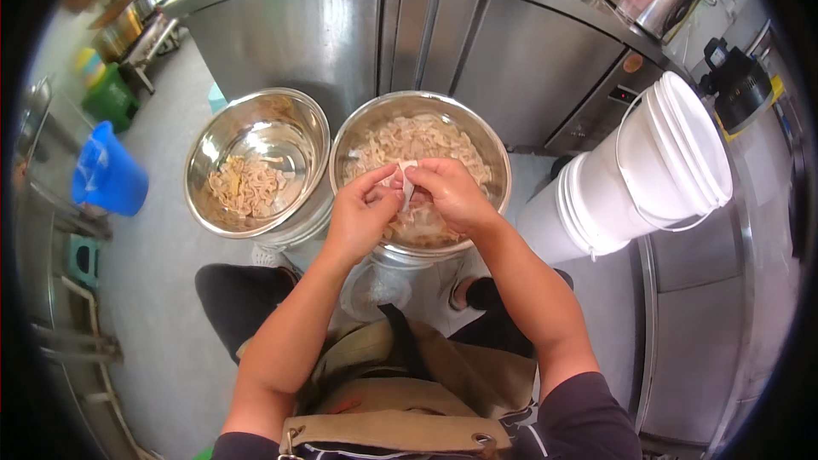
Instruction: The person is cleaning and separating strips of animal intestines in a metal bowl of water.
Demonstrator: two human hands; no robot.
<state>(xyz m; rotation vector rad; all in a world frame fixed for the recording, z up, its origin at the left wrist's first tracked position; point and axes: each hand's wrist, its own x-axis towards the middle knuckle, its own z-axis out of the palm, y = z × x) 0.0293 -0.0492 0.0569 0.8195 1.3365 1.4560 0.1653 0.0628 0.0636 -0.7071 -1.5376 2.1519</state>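
Note:
Both my hands meet above a round stainless steel bowl, which holds many pale, wavy strips of food in liquid. They look like offal, but the kind is unclear. Between my fingertips is one whitish piece, pinched by my left hand and my right hand. To the left stands a second steel bowl, tilted in this view, with a smaller heap of similar strips, some yellowish. My hands and forearms hide the near part of the first bowl.
Stacked white plastic buckets rise close to my right arm. A stainless steel counter runs along the far side, with steel pots on top. On the left are a blue plastic bucket and a green bin. My knees flank the bowls.

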